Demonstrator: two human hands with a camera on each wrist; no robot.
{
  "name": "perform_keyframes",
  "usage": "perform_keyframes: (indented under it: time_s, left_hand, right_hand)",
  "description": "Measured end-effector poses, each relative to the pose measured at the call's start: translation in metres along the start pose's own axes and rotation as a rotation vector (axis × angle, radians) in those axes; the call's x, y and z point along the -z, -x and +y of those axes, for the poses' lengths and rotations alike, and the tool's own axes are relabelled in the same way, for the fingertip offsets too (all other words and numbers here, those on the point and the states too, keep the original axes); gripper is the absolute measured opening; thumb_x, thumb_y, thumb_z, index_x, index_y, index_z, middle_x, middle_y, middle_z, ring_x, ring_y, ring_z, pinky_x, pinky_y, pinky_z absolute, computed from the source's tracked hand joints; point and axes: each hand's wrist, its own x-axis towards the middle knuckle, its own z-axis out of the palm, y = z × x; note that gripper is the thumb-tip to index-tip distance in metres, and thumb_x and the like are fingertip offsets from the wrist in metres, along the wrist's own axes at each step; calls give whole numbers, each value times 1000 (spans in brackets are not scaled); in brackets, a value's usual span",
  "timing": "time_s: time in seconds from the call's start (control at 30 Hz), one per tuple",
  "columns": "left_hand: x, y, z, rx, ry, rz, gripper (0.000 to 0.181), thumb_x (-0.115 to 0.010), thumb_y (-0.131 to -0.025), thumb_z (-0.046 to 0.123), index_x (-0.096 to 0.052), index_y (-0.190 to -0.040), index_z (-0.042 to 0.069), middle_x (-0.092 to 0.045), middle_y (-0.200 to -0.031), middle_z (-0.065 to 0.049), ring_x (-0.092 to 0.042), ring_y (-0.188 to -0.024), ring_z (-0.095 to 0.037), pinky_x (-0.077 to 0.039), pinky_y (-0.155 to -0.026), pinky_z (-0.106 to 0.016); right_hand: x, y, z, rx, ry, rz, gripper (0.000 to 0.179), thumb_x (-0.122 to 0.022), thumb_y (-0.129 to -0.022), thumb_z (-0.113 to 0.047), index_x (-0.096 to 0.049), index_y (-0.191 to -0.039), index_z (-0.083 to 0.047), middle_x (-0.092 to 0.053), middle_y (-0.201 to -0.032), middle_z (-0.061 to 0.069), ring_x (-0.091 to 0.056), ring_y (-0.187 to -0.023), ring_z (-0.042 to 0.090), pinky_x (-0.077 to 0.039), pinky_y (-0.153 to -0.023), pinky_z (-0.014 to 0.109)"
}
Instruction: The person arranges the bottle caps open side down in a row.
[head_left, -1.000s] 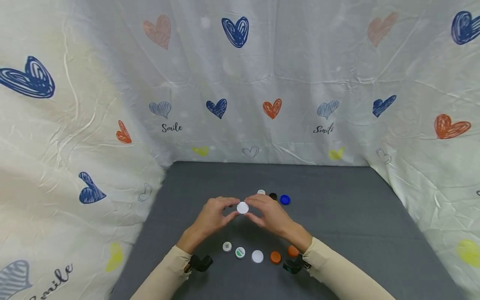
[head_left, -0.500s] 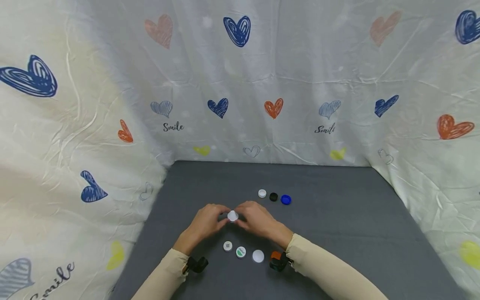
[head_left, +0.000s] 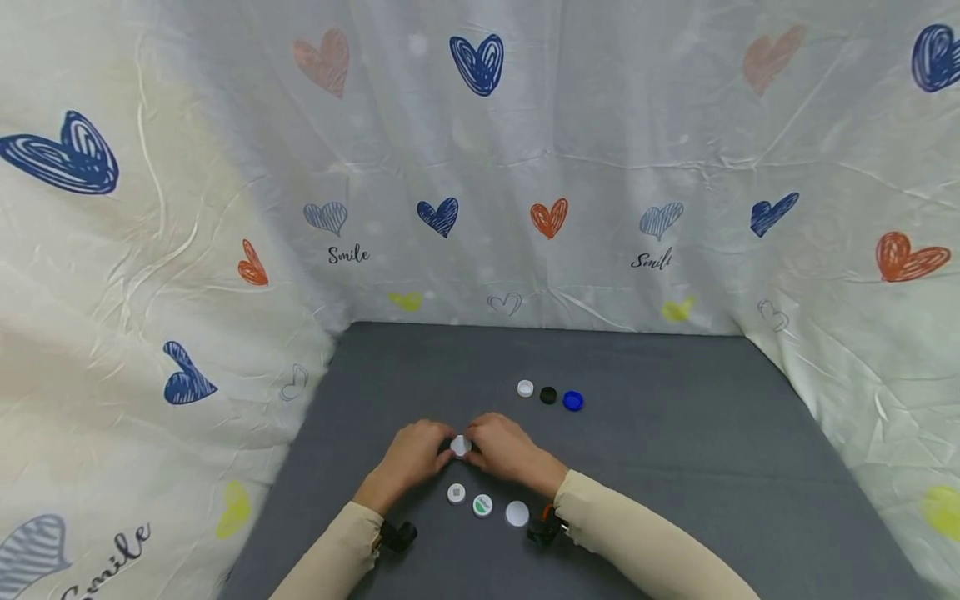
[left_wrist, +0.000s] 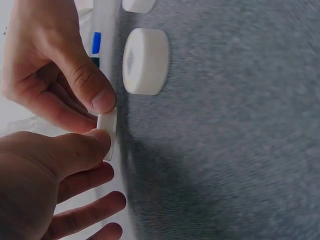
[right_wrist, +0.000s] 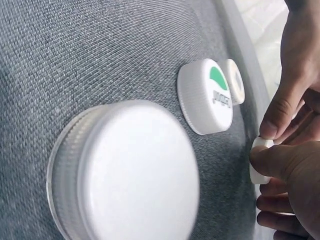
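A small white bottle cap (head_left: 461,446) is held between both hands, just left of the middle of the grey table. My left hand (head_left: 411,460) pinches its left side, while my right hand (head_left: 507,452) pinches the right side. Thumbs from the two hands meet the cap (left_wrist: 108,131) in the left wrist view, where it shows edge-on. Nearer the body lie a white cap with a grey mark (head_left: 456,493), a white cap with a green print (head_left: 482,506) and a larger plain white cap (head_left: 517,513). Whether the held cap touches the cloth, I cannot tell.
Beyond the right hand a white cap (head_left: 525,388), a black cap (head_left: 548,395) and a blue cap (head_left: 573,401) form a row. The right wrist camera (head_left: 545,527) hides nearly all of the orange at its edge. A heart-printed curtain (head_left: 600,167) surrounds the grey table (head_left: 675,433).
Both hands have moved left and nearer the body with the white cap between them. The right wrist now covers the orange caps, and the far white cap has come fully into sight.
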Motion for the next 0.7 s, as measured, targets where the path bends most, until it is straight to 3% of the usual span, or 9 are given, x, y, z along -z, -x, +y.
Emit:
perform_keyframes:
  time_s: [0.3, 0.5, 0.7]
  left_hand:
    - [-4, 2, 4, -69, -141, 31, 14, -82, -82, 27, -74, -90, 20, -72, -83, 2, -65, -77, -23, -51, -65, -45]
    - [-1, 0, 3, -40, -111, 35, 17, -81, -82, 28, -74, -94, 18, -72, -89, 2, -66, -80, -24, -52, -66, -46]
    - [8, -12, 1, -13, -90, 42, 28, -79, -84, 29, -75, -107, 13, -75, -104, -3, -69, -91, -26, -55, -74, -48]
  right_hand:
    - [-2, 1, -2, 2, 26, 14, 19, -79, -85, -34, -76, -91, -17, -71, -98, -2, -67, -93, 17, -50, -94, 36]
    - [1, 6, 5, -9, -15, 7, 25, -74, -88, -37, -76, -101, -15, -72, -103, -1, -68, -100, 18, -51, -96, 37]
    - [12, 12, 19, -35, -53, 37, 30, -72, -91, -33, -74, -108, -9, -72, -110, 4, -68, -107, 22, -50, -100, 40]
